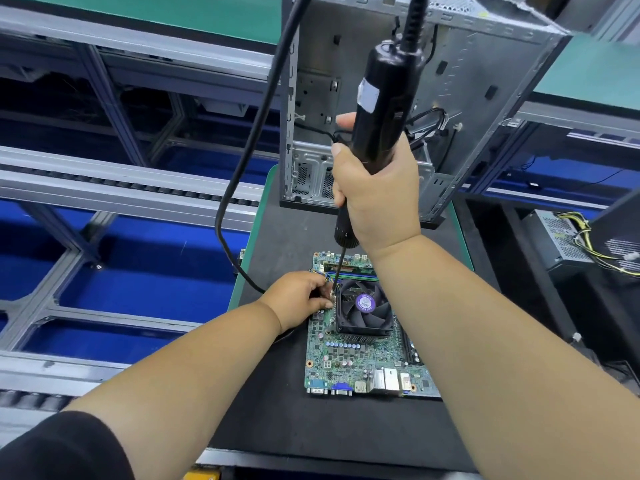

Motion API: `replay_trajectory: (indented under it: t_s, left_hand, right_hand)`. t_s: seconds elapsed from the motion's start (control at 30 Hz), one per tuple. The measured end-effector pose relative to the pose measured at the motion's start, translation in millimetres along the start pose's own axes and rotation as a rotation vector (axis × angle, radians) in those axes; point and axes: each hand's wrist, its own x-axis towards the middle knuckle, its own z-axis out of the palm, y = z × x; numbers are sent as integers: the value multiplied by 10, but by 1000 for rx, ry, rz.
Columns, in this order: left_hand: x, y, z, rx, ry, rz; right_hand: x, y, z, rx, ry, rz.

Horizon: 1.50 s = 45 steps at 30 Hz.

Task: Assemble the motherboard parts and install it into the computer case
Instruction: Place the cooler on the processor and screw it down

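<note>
With my right hand (pixel 375 199) gripping the electric screwdriver (pixel 375 109) and left hand (pixel 299 294) pinching by the bit, I was fastening the cooler fan (pixel 365 306) onto the motherboard (pixel 360 362); the computer case (pixel 415 109) stood unfilled.

Right hand (pixel 375 192) raised, fingers curled in grip; left hand (pixel 301 294) low, fingertips pinching.

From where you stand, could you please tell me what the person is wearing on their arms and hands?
Both hands are bare: no gloves, rings or watch on the left hand or right hand. Forearms are uncovered. A black sleeve covers the left upper arm.
</note>
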Motion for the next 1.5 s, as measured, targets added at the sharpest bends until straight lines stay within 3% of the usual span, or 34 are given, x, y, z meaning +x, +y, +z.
replay_trajectory:
  t_s: [0.33,0.67,0.87,0.97,1.07,1.23,1.33,1.5]
  left_hand:
    - [27,104,-75,74,-59,-51]
    - [85,112,-114,-136,-166,-162]
    - [53,153,-108,-140,-93,-205]
    - [-23,213,-214,4,-55,-218]
    - [-143,323,-418,88,51,-342]
    - [-240,636,-660,-257,298,-386]
    - [-277,932,-729,-594,286,-266]
    - [-353,1268,-699,-728,250,-112]
  right_hand:
    - [-48,-121,6,-85,-51,38]
    - [9,-305,-122,71,-62,-27]
    - [89,-503,-246,99,-42,-82]
    - [58,-546,-320,98,-9,-27]
    - [33,-598,-391,138,35,55]
    - [-5,-698,-488,272,-4,159]
    - [-27,-726,-553,338,-48,199]
    - [-67,-727,-656,336,-50,213]
